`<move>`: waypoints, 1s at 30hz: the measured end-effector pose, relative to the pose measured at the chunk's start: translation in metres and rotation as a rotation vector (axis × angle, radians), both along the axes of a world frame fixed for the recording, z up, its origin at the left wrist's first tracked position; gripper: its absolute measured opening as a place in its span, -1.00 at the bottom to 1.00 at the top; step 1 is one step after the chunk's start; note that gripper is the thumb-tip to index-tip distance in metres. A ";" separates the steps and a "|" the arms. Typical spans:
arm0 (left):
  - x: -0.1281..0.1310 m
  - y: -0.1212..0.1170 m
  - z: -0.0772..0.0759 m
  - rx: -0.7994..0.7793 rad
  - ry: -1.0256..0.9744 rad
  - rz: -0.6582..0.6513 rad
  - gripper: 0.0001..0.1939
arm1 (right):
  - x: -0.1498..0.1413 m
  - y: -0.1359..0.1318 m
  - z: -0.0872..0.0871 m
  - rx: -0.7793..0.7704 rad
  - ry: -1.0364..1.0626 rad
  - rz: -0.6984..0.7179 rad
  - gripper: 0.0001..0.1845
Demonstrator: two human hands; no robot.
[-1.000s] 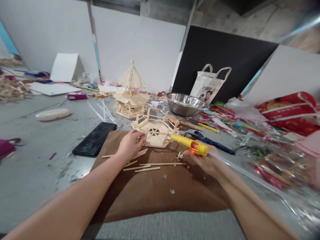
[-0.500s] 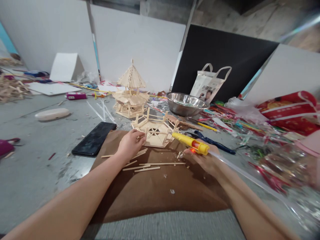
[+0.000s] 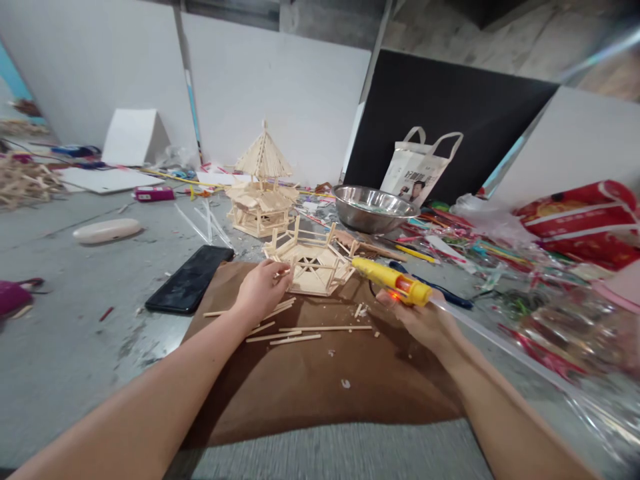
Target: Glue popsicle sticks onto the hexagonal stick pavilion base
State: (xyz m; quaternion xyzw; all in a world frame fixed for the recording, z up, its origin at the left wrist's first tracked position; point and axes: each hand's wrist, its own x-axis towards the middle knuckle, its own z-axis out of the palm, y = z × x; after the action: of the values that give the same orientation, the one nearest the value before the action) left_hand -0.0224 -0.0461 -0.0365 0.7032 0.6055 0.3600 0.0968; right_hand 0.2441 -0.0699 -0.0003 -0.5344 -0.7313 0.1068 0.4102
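My left hand [image 3: 265, 285] is closed, its fingers pinched at the near left corner of a six-sided wooden stick model [image 3: 317, 279] with a low railing. Exactly what sits between the fingertips is hidden. A yellow hot glue gun [image 3: 387, 277] is gripped in my right hand [image 3: 415, 313], with its nozzle at the right side of the model and a red light glowing underneath. A long clear glue stick [image 3: 480, 331] runs out of its back end. Several loose wooden sticks [image 3: 325, 328] lie on the brown sheet [image 3: 320, 393] in front of the model.
Behind the model stands a wooden stick pavilion [image 3: 263, 183] with a pointed roof. A steel bowl [image 3: 375, 208] and dark blue pliers [image 3: 445, 293] are to the right, among colourful scraps. At the left lie a black phone [image 3: 190, 279] and a white oval case [image 3: 107, 231].
My right hand has drawn the glue gun slightly right, away from the model's railing. My left hand stays at the model's left corner.
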 end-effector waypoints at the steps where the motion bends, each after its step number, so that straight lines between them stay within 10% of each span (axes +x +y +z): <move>1: 0.000 0.000 0.000 0.002 -0.004 -0.003 -0.68 | 0.001 0.001 -0.002 -0.018 0.009 -0.017 -0.64; 6: 0.000 0.001 -0.001 0.010 -0.030 -0.004 -0.67 | 0.004 0.010 -0.012 -0.218 0.331 -0.073 -0.58; 13: -0.001 0.002 -0.002 0.018 -0.034 -0.027 -0.69 | -0.028 0.016 0.000 -0.429 0.922 0.241 -0.60; 30: -0.003 0.004 -0.002 0.016 -0.032 -0.028 -0.63 | -0.057 0.033 -0.001 -0.446 0.869 0.268 -0.58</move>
State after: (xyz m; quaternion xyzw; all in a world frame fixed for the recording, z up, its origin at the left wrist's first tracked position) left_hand -0.0255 -0.0417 -0.0386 0.7063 0.5911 0.3748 0.1060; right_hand 0.1872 -0.0374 -0.0015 -0.4165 -0.5144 0.5245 0.5355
